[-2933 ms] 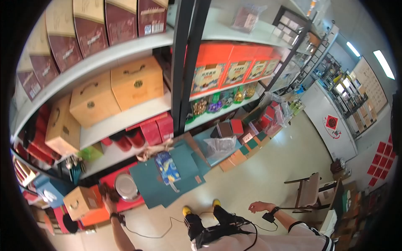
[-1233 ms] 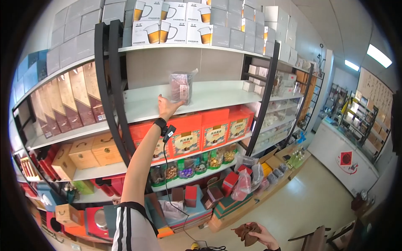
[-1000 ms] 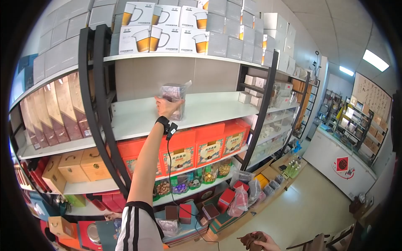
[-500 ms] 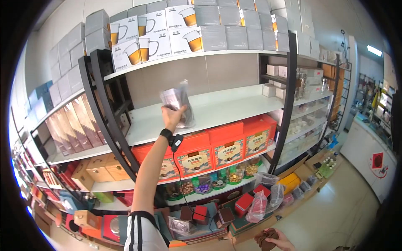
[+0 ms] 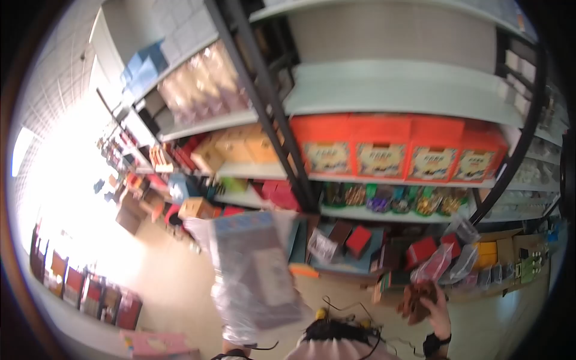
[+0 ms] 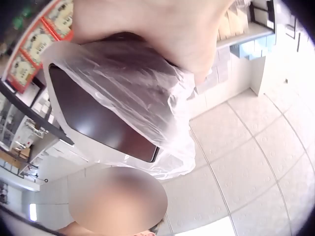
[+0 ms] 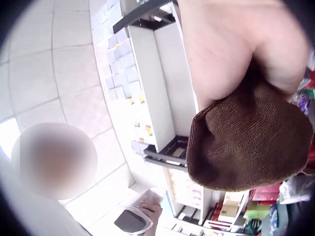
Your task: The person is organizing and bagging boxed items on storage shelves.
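Note:
A dark box in a clear plastic bag is held up at the lower middle of the head view, hiding most of the left hand. In the left wrist view my left hand grips the bagged box from above. The right wrist view also shows the left hand around the bagged box. My right hand holds a crumpled brown cloth at the lower right. Close up, thumb and fingers of the right hand pinch the cloth.
A pale shelf runs above a row of orange-red gift boxes. Below them stand jars, with red boxes and plastic bags lower down. Wooden boxes sit left of the black post; a cable lies on the floor.
The bagged box has left the shelf and moved down in the left hand, close to the body. The view has turned left and down. The right hand still holds the brown cloth.

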{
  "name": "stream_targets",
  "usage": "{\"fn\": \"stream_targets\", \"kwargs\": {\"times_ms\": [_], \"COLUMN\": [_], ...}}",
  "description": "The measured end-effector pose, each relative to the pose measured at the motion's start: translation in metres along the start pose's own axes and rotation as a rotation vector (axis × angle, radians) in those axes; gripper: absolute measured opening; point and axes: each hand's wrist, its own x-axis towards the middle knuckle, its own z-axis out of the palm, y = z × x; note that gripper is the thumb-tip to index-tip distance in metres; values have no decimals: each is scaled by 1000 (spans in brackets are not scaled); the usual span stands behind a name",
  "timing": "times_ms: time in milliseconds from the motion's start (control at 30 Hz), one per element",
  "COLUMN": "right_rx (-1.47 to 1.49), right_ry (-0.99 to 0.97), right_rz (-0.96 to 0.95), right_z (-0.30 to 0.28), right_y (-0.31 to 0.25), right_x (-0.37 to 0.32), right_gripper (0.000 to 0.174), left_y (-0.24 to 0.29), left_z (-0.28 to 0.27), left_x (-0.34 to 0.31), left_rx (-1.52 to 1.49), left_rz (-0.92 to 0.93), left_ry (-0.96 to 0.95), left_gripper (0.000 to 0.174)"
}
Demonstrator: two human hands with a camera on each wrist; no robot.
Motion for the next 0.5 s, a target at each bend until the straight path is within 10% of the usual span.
{"fn": "stream_targets", "kwargs": {"times_ms": [167, 333, 433, 467, 500], "right_rx": [-114, -376, -657, -619, -578], "right_ry": [-81, -625, -608, -741, -873], "right_rz": [-394, -407, -820, -823, -818], "right_z": [86, 219, 248, 248, 247], "right_y": [-41, -71, -40, -26, -16], "right_x": [63, 103, 90, 78, 69], "right_gripper": [61, 58, 57, 57, 56], "left_y": [-40, -55, -67, -49, -50], "left_z": [-87, -105, -33, -89, -52], "left_x": [-85, -91, -27, -30, -12], "left_rx": [-305, 311, 550, -38, 213], "left_rz": [-149, -324, -159, -226, -136], "left_ry": [174, 492, 546, 25, 480], "left_gripper": [67, 66, 70, 76, 78]}}
